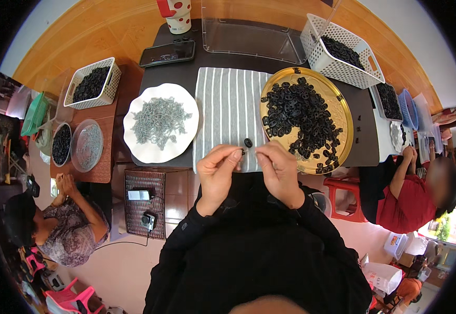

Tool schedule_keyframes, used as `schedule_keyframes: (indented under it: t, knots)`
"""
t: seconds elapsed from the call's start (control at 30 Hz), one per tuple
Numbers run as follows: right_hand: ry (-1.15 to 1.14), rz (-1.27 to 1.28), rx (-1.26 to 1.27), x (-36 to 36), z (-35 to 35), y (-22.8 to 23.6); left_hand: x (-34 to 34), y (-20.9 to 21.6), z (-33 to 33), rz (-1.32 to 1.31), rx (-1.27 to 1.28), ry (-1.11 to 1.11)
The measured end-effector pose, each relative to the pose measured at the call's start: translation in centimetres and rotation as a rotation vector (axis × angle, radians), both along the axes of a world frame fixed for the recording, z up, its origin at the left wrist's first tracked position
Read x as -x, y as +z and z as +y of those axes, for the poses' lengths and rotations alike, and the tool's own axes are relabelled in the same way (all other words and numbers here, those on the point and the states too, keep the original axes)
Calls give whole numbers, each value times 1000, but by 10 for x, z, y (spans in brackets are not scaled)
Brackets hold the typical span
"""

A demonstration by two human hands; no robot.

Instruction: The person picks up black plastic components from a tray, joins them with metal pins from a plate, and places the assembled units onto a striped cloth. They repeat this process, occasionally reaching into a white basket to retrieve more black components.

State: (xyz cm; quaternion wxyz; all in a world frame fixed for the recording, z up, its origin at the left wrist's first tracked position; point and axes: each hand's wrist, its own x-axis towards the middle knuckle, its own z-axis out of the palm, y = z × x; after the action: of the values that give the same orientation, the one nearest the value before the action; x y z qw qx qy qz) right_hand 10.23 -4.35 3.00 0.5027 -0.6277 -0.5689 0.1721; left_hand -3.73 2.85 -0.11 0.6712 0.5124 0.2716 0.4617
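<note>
Both my hands meet over the near edge of a grey-and-white striped cloth (222, 112). My left hand (217, 175) is closed, thumb and forefinger pinching a small black piece (242, 152). Opposite it, the fingertips of my right hand (280, 172) press together in a pinch; what is in them is too small to make out. A black oval part (248, 142) with holes shows just beyond my fingertips. On the left stands a scalloped white plate (129, 128) heaped with small clear-grey pieces (160, 120). To the right, a round gold tray (346, 118) bears many black parts (296, 107).
A phone (167, 53), a spotted cup (178, 18) and a clear plastic box (251, 42) stand at the back. White baskets (338, 63) of black parts flank the table. Co-workers sit at left (71, 230) and right (406, 204). A red stool (343, 199) is beside me.
</note>
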Motion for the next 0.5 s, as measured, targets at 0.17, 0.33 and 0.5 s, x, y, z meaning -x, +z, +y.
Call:
schedule_keyframes:
  t: [0.17, 0.33, 0.5]
  knots:
    - [-112, -464, 27, -1, 17, -2, 3, 0, 2, -80, 192, 11]
    - [-111, -718, 163, 3, 26, -7, 6, -2, 5, -93, 201, 44]
    - [9, -639, 108, 4, 28, -2, 10, -1, 6, -76, 84, -1]
